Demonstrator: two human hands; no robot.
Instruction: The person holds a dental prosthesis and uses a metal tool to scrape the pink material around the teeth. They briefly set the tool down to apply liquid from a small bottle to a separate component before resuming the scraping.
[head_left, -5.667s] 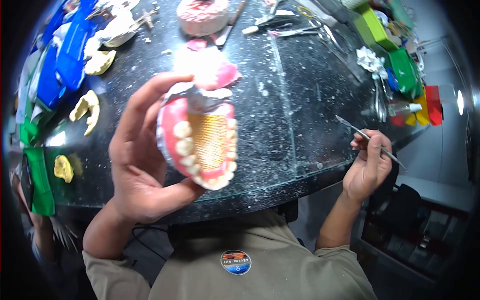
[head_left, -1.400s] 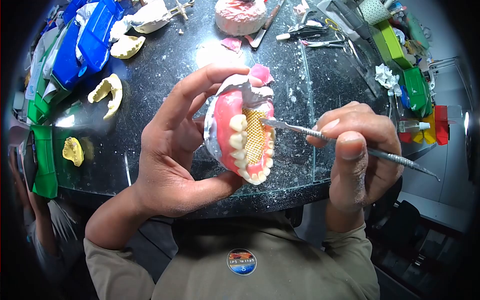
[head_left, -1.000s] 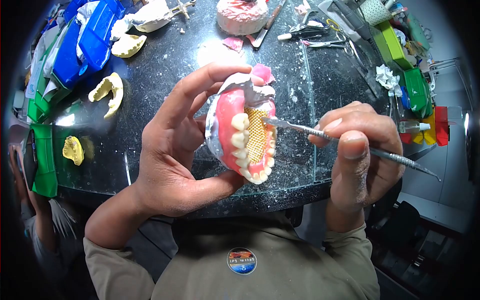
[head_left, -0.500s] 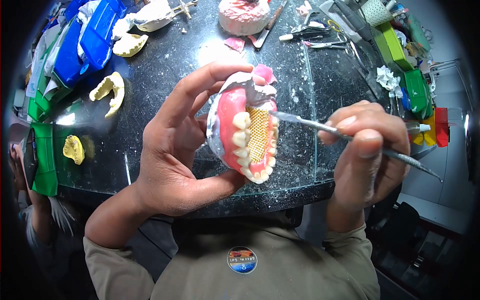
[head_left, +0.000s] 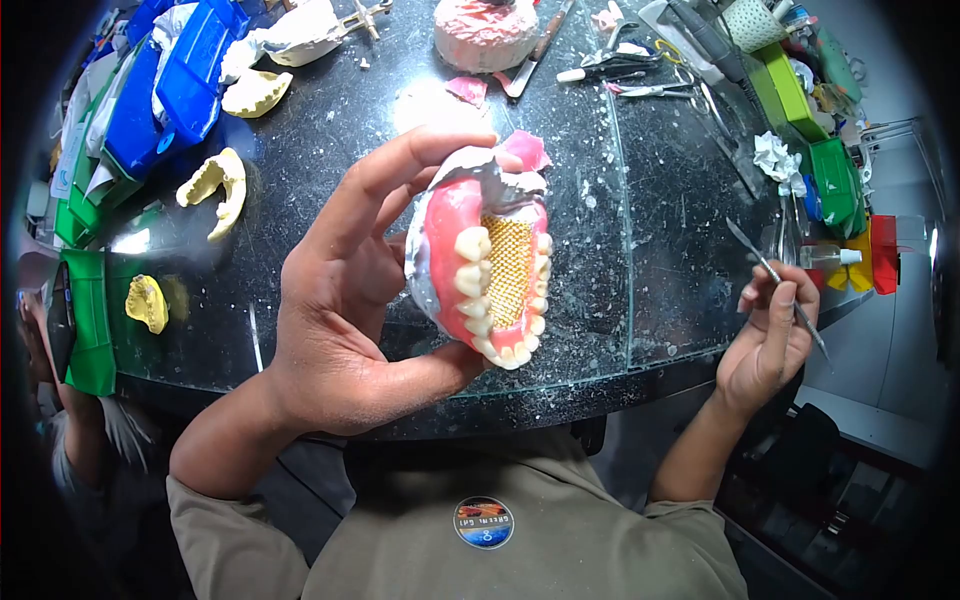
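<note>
My left hand (head_left: 340,290) grips a denture model (head_left: 455,240) by its plaster edge, thumb below and fingers above. The model has pink gum material, a row of cream teeth and a gold mesh (head_left: 509,270) in its middle. The teeth face up and to the right. Off to the right, away from the model, my right hand (head_left: 770,335) is closed round a thin metal carving tool (head_left: 757,255), its blade pointing up and left.
Yellow plaster pieces (head_left: 228,185) and blue bins (head_left: 190,75) lie left. A pink-topped plaster block (head_left: 485,40), pink wax scraps (head_left: 527,150) and a knife are at the back. Pliers (head_left: 650,90), crumpled paper (head_left: 778,160) and green bins stand right. Another person's arm (head_left: 80,430) shows far left.
My right hand has drawn the tool away from the model, to the right and down, with its blade tilted more upright. The model in my left hand has shifted and turned slightly left.
</note>
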